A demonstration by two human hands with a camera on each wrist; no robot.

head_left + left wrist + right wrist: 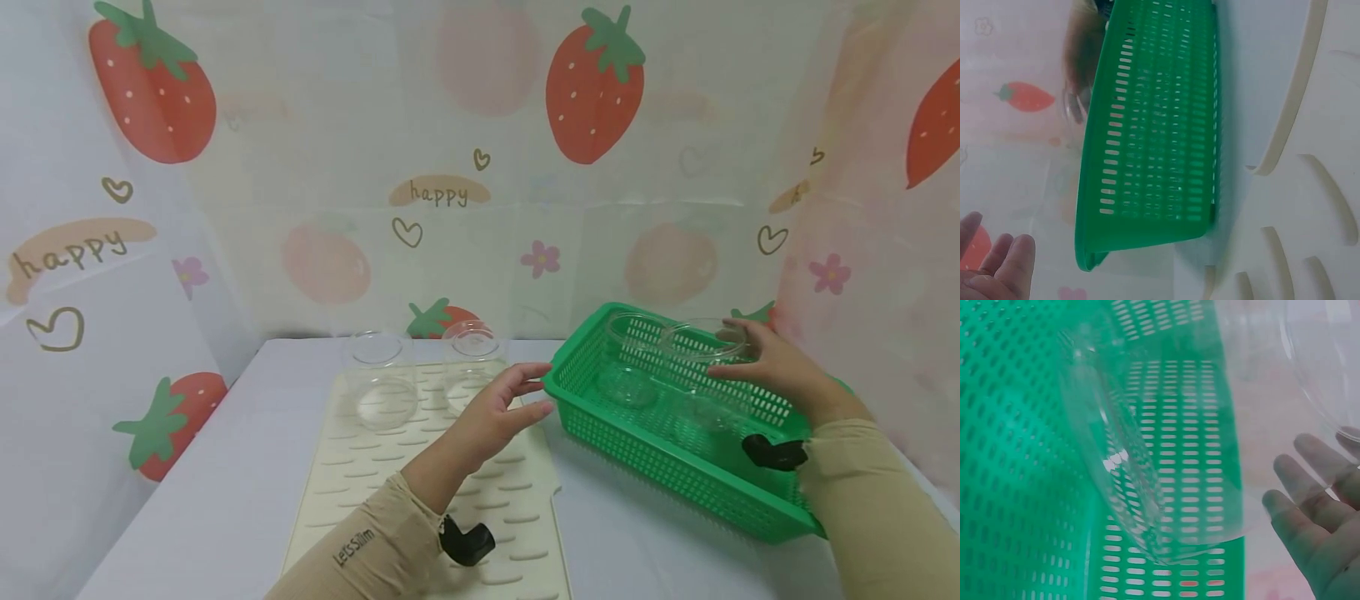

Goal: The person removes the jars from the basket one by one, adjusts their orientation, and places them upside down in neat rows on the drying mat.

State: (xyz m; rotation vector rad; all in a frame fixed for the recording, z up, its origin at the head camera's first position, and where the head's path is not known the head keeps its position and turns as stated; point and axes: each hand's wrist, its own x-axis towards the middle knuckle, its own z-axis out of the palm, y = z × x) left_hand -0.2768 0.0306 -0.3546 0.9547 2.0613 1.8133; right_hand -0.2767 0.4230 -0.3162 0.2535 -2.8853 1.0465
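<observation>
Clear plastic, to judge by its look, sits within the grasp of the right hand (783, 367): the thumb lies on the near side of a clear cup (699, 375) and the fingers curl round its far side, close to the rim. That cup is inside the green basket (645, 454), near the wall at the hand's 12 o'clock; whether its base touches the basket floor I cannot tell. At the hand's 9 o'clock a second clear cup (628, 358) stands in the same basket, mouth up and just beside the first.

Farther out, toward 8 o'clock, the left hand (498, 412) is relaxed and holds nothing, its fingertips near the basket's left end. From this hand, the basket lies at 3 o'clock and a cream mat (375, 483) spreads beneath and toward 7. Two more cups stand on the mat, one (467, 367) at 11 o'clock and another (378, 383) at 9; both seem to be mouth down.

The likeliest trouble is a slip, since smooth, thin walls give little grip and the wrist view shows loosely spread fingers. A sideways swing toward 9 o'clock could knock the neighbouring cup, and a careless left forearm could topple the nearer mat cup.
</observation>
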